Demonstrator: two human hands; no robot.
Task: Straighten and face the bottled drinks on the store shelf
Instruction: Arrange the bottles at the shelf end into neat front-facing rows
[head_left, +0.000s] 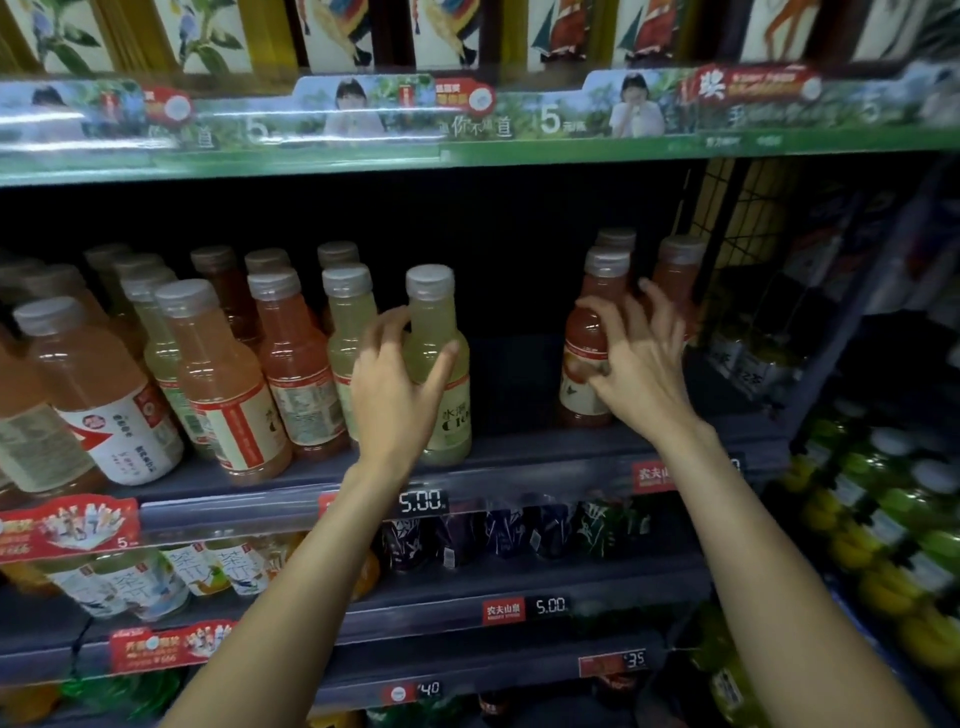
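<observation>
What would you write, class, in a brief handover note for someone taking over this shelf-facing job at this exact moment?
Left hand grips the pale yellow-green plastic drink bottle at the shelf's front edge.
Right hand has its fingers curled on the red-orange plastic drink bottle, further right.
Done: both stand upright.
Left: a gap separates them; the peach-coloured bottles at left lean and show mixed label sides, so face them.

Pale yellow bottle (440, 364) upright at shelf front, red bottle (589, 343) upright rightward
</observation>
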